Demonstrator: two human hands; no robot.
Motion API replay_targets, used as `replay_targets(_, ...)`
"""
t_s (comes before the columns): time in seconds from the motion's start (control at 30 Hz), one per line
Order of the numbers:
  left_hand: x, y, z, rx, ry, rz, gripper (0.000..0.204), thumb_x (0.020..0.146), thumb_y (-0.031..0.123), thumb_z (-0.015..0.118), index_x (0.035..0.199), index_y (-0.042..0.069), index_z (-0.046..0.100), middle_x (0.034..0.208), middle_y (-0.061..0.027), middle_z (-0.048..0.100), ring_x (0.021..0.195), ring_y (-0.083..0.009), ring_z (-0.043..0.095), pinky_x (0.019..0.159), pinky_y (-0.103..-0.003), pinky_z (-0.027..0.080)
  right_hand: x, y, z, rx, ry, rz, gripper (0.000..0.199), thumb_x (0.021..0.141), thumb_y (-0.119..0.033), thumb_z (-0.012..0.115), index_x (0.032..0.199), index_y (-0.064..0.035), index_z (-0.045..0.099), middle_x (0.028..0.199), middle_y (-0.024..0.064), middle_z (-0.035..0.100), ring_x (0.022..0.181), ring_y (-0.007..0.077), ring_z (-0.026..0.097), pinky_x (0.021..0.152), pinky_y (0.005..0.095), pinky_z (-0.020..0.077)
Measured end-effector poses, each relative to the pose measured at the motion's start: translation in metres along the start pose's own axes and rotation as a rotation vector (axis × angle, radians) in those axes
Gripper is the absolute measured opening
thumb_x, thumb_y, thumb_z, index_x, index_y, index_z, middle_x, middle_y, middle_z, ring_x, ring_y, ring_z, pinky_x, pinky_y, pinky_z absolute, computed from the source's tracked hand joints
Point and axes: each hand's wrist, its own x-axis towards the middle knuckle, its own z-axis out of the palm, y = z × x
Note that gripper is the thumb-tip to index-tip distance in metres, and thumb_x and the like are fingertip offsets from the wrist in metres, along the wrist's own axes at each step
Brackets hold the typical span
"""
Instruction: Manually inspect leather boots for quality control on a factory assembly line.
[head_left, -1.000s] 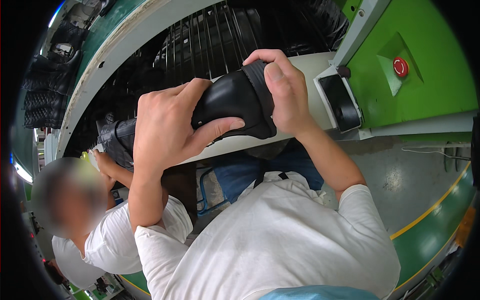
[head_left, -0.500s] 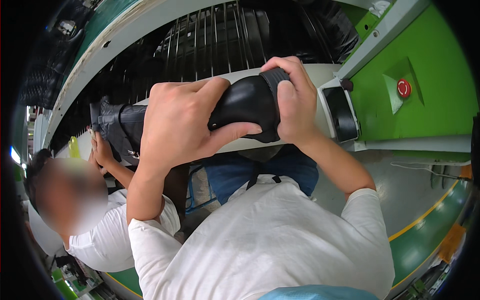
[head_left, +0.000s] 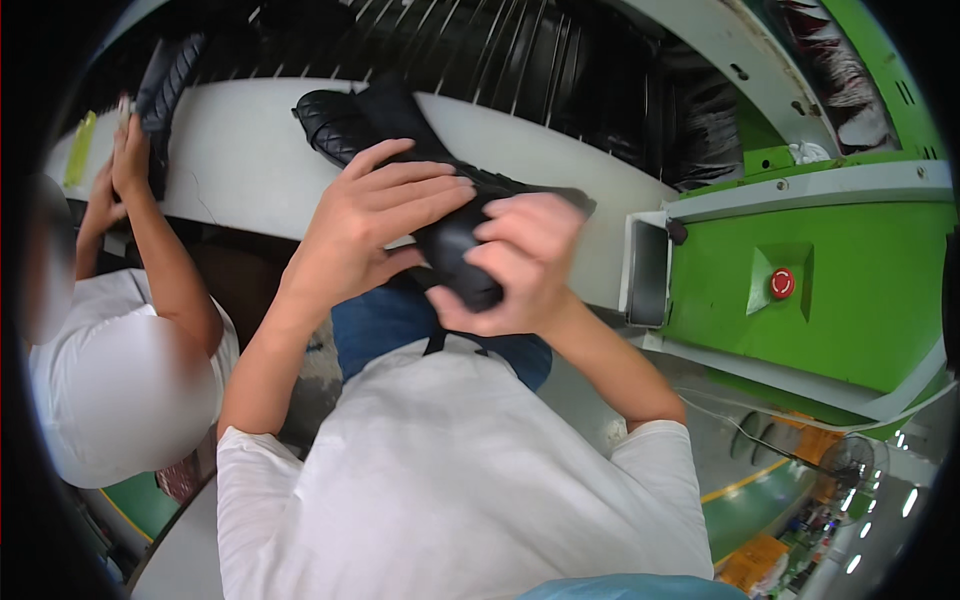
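Note:
A black leather boot point(head_left: 455, 245) is between my hands, above the near edge of the long white bench. Its smooth rounded toe points toward me. Quilted black leather point(head_left: 330, 122) and a dark flap reach away to the far left; whether they belong to this same boot, I cannot tell. My left hand point(head_left: 365, 220) lies over the boot with its fingers stretched across the upper and its thumb below. My right hand point(head_left: 525, 262), smeared by motion, wraps round the toe from the right. The boot's underside is hidden.
At left, a co-worker's hands point(head_left: 122, 165) hold another black quilted boot point(head_left: 168, 95) beside a yellow-green object point(head_left: 80, 148). Metal rods point(head_left: 490, 50) run behind the white bench point(head_left: 245, 150). On the right stands a green machine housing point(head_left: 720, 270) with a red stop button point(head_left: 782, 283).
The boot has turned from lying crosswise to pointing its toe toward me, and both hands have shifted their hold. My view has swung, bringing more of the machine and floor at right into sight.

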Motion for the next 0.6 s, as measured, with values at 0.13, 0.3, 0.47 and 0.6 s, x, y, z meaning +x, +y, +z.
replay_targets(0.13,-0.069,0.004,0.031,-0.056,-0.074,-0.209,0.078,0.07,-0.001,0.081,0.147,0.006,0.07,0.158,-0.0144,0.066,0.155,-0.0379,0.055,0.133,-0.062,0.033,-0.045,-0.043,0.059,0.015,-0.021,0.064,0.048,0.076,-0.035,0.094,0.112,-0.0179,0.066,0.127,0.0047,0.068,0.127,0.0283,0.067,0.105,0.0488,0.0535)
replay_targets(0.3,-0.08,0.015,0.053,-0.108,-0.009,-0.341,0.084,0.077,0.018,0.081,0.156,0.002,0.061,0.165,-0.0195,0.06,0.158,-0.0409,0.052,0.132,-0.064,0.03,-0.035,-0.055,0.058,0.143,-0.092,0.225,0.055,0.078,-0.024,0.09,0.127,-0.0162,0.067,0.134,0.0087,0.068,0.13,0.0334,0.065,0.111,0.0528,0.0524)
replay_targets(0.47,-0.084,0.008,0.069,-0.064,0.206,-0.274,0.076,0.082,0.03,0.087,0.15,0.002,0.067,0.159,-0.0179,0.065,0.153,-0.0403,0.057,0.13,-0.063,0.033,-0.028,-0.003,-0.027,0.146,-0.345,0.218,0.066,0.069,-0.03,0.101,0.127,-0.0133,0.074,0.131,0.0098,0.069,0.124,0.0367,0.066,0.109,0.0533,0.0545)
replay_targets(0.6,-0.078,0.013,0.056,-0.051,0.134,-0.278,0.083,0.078,0.031,0.094,0.15,0.002,0.066,0.158,-0.0181,0.066,0.153,-0.0412,0.056,0.131,-0.063,0.032,-0.043,0.031,-0.082,-0.182,-0.427,0.166,0.056,0.068,-0.014,0.1,0.121,-0.0177,0.084,0.122,0.0063,0.072,0.112,0.0313,0.07,0.092,0.0426,0.0598)
